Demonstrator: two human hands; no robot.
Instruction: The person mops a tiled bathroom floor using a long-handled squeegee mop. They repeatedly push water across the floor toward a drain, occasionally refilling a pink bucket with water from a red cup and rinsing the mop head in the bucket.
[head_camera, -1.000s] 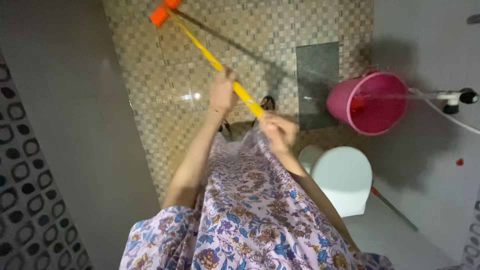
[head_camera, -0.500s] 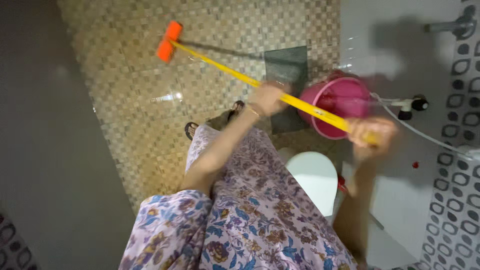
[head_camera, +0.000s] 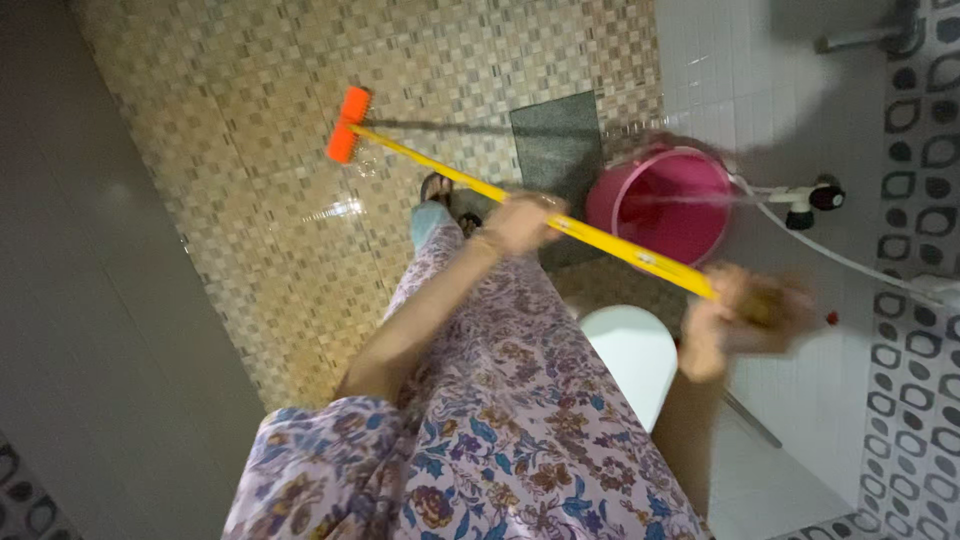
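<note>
Head view. Long yellow handle (head_camera: 560, 222) of a floor brush gripped two-handed for reach and leverage: left hand (head_camera: 520, 222) clenched around mid-shaft, right hand (head_camera: 740, 310), blurred, closed around the near end. Orange brush head (head_camera: 348, 124) down on the wet mosaic floor (head_camera: 260, 200), well ahead of both hands, beyond the sandalled foot (head_camera: 437, 188). Pink bucket (head_camera: 662, 205) under the wall tap (head_camera: 810, 196), catching a thin stream of water; white toilet (head_camera: 630, 355) just beside the floral dress (head_camera: 500, 420).
</note>
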